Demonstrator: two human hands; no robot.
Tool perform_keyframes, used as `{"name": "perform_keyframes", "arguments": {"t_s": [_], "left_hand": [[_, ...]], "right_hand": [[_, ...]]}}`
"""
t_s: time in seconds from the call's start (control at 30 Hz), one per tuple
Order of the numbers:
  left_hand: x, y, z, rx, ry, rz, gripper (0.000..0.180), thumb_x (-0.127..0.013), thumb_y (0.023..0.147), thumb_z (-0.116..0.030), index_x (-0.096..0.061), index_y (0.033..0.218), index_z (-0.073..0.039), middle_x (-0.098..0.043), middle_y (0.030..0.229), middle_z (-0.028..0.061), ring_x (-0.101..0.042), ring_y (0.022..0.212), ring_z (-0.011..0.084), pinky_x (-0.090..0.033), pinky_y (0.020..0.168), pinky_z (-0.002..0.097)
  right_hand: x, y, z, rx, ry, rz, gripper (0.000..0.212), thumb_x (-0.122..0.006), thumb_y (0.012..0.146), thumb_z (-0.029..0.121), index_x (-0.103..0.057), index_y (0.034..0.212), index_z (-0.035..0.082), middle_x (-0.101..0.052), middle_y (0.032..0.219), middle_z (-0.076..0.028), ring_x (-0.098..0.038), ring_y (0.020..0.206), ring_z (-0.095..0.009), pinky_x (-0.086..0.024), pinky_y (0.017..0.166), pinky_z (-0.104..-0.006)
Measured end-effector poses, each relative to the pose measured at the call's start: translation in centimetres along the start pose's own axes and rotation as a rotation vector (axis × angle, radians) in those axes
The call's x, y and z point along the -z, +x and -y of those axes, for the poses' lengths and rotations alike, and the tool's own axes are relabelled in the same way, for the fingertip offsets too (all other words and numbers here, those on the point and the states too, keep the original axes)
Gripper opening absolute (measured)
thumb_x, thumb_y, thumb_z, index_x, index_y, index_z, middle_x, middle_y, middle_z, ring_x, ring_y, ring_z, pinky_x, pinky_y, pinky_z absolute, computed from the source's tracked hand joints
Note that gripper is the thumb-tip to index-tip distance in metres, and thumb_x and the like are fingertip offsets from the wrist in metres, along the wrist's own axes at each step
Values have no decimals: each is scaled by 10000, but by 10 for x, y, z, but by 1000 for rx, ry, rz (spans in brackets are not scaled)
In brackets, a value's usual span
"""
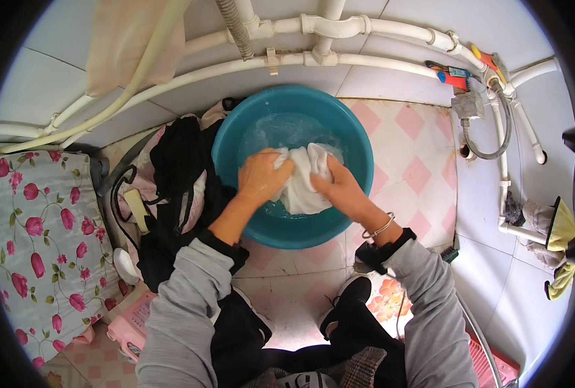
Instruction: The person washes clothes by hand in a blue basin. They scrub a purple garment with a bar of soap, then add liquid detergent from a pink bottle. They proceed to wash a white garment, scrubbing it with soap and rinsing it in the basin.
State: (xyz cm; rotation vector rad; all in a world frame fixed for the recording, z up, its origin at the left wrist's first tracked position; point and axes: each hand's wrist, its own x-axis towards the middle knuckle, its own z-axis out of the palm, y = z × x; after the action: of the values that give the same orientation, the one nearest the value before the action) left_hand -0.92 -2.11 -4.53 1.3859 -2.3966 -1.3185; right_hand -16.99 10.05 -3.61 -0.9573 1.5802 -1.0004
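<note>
A round teal basin [358, 152] stands on the tiled floor in front of me, with water [274, 129] and some foam inside. Over it, both my hands grip a bunched white cloth [300, 184], whose exact kind I cannot make out. My left hand [263, 176] has its fingers curled into the cloth's left side. On the other side, my right hand [342, 187] pinches the fabric between thumb and fingers. The lower part of the cloth hangs at the water.
Dark and pink clothes [181, 174] are heaped left of the basin, a pale bar [136, 208] on them. Further left is a flowered cover [42, 239]. White pipes [391, 61] run along the back wall; a pink container [132, 323] stands low left, a red plastic item [491, 362] low right.
</note>
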Motion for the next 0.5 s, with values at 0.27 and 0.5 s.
{"name": "perform_keyframes", "arguments": {"t_s": [0.27,0.5], "left_hand": [[-36,15,31,228,516,427,920,-799,707,-371,-301,1480,-363,58,1591,176,-138,1401,525,-399,1011,590],[-64,45,74,148,129,237,556,-728,744,-226,-551,1271,-255,-437,1401,176,-352,1317,428,-410,1023,469]], "right_hand": [[1,14,-52,5,-767,118,829,-638,853,272,-166,1523,141,-27,1450,-445,-173,1333,-613,-281,1110,-517],[-28,25,-7,-582,417,345,948,-493,887,647,75,1535,253,22,1578,-215,-107,1424,-487,-315,1096,-521]]}}
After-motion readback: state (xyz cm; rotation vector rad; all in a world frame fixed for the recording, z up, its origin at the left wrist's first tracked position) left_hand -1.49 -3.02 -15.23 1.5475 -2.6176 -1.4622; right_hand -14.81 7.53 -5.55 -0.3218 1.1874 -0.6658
